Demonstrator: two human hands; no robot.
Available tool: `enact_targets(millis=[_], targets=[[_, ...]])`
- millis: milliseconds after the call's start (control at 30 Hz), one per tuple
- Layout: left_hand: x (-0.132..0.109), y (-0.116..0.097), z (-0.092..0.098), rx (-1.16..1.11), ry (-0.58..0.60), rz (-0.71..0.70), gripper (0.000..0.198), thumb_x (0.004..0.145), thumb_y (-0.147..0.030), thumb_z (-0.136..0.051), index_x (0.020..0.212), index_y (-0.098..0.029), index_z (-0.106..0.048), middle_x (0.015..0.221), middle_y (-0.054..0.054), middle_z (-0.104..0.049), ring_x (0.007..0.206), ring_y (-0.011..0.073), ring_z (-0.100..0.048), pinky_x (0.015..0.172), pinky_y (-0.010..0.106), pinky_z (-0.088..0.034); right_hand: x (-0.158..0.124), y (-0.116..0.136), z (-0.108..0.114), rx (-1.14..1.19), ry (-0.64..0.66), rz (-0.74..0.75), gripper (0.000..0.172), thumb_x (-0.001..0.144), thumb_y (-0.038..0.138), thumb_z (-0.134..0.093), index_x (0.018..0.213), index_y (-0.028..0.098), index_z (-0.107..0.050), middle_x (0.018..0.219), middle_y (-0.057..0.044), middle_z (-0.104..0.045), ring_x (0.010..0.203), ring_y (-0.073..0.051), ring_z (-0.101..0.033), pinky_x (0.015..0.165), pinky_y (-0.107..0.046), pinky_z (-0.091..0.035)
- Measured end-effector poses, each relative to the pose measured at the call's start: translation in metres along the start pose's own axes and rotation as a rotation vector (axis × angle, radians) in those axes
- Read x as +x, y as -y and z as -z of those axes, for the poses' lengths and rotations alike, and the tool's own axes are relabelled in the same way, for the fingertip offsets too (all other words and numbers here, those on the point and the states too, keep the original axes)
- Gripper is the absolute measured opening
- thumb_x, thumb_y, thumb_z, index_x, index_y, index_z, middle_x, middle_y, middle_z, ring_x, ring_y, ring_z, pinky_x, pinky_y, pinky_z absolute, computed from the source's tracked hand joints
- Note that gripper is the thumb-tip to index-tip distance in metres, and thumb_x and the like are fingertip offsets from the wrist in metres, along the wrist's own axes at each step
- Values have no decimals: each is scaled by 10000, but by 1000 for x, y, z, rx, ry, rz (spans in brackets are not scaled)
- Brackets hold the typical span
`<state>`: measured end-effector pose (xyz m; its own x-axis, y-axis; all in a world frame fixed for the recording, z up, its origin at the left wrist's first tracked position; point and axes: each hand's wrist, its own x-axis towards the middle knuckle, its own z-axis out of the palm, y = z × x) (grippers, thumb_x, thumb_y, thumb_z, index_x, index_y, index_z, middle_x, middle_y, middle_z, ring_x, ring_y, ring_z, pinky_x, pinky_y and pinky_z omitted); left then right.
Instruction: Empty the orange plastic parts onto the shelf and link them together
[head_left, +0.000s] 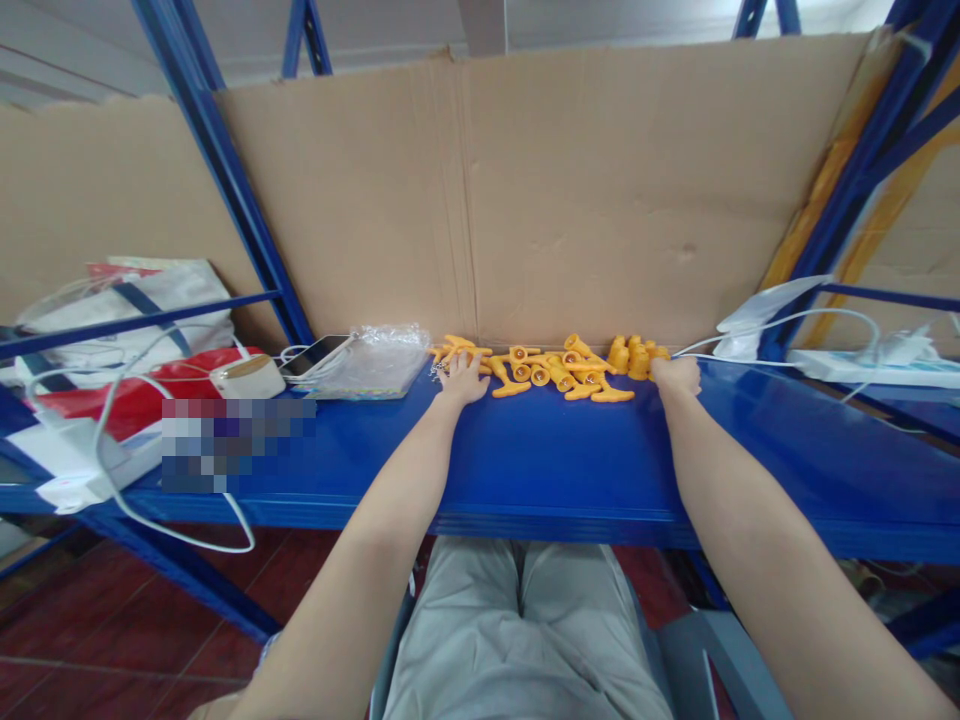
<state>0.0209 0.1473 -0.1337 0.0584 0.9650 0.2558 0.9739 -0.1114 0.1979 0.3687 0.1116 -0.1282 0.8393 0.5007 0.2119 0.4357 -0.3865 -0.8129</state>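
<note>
Yellow pieces (559,373) lie in a long heap between our two hands, on the blue shelf (555,470). Left of our left fingers sit a phone (321,355) and, closer in, a shiny clear bag (386,365). Our left hand (463,378) is over the heap's left end, fingers spread apart, and bits of yellow poke out behind them. Just right of those fingers, one T-shaped piece (511,388) lies flat, its long bar running left to right, so the left hand is nearer to it. Farther right, more lie mixed up, some showing round open ends. Next, a bunch of upright pieces (636,358) stands just left of our right fingers, nearer to that hand. Our right hand (677,375) has curled fingers; we can't tell if they grip anything. Behind and right of them runs a white cord (739,360). We can read no brand, label or word.
</note>
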Motion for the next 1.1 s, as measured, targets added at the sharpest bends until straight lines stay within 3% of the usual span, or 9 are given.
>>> enact_targets(millis=[100, 200, 467, 633, 800, 933, 1100], targets=[[1, 2, -2, -11, -5, 10, 660, 918, -442, -470, 1558, -315, -372, 1672, 93, -267, 1552, 366, -176, 1194, 648, -240, -8, 8, 5, 36, -81, -54, 367, 807, 220, -637, 1165, 176, -564, 1239, -174, -635, 1226, -305, -608, 1035, -448, -475], [0, 3, -3, -20, -42, 0, 603, 946, -452, -429, 1535, -321, -411, 1656, 94, -310, 1543, 351, -213, 1191, 630, -254, -15, 16, 6, 73, -96, 60, 303, 834, 183, -582, 1136, 181, -562, 1214, -137, -638, 1209, -281, -599, 1029, -431, -458], [-4, 3, -1, -12, -192, -41, 474, 967, -400, -444, 1413, -289, -562, 1564, 98, -449, 1468, 316, -359, 1173, 513, -331, -35, 45, -4, 45, -77, 611, 321, 827, 121, -438, 1115, 145, -578, 1117, -150, -632, 1109, -283, -567, 977, -447, -413], [-3, 2, -2, -33, -235, -40, 440, 937, -379, -494, 1356, -312, -612, 1502, 80, -518, 1430, 320, -408, 1164, 504, -344, -75, 66, -16, -137, 168, 1012, 319, 866, 137, -428, 1100, 151, -643, 1085, -158, -666, 1082, -293, -582, 957, -418, -423], [1, 1, 0, -116, -230, 22, 436, 925, -387, -511, 1337, -319, -637, 1469, 71, -551, 1409, 329, -440, 1175, 503, -345, -119, 69, -30, -287, 509, 1307, 372, 929, 189, -474, 1248, 153, -660, 1268, -162, -663, 1199, -307, -573, 1009, -445, -430], [1, 2, 0, -122, -210, 43, 443, 922, -309, -500, 1346, -306, -627, 1477, 68, -537, 1415, 313, -437, 1171, 481, -372, -136, 65, -37, -326, 697, 1354, 492, 960, 323, -538, 1428, 171, -562, 1420, -167, -587, 1324, -334, -506, 1067, -506, -398], [0, 2, -2, -113, -192, -9, 467, 951, -265, -437, 1391, -304, -586, 1525, 78, -489, 1438, 313, -410, 1175, 510, -368, -140, 64, -41, -344, 728, 1376, 471, 960, 303, -554, 1426, 233, -580, 1399, -138, -612, 1312, -332, -514, 1075, -528, -379]])
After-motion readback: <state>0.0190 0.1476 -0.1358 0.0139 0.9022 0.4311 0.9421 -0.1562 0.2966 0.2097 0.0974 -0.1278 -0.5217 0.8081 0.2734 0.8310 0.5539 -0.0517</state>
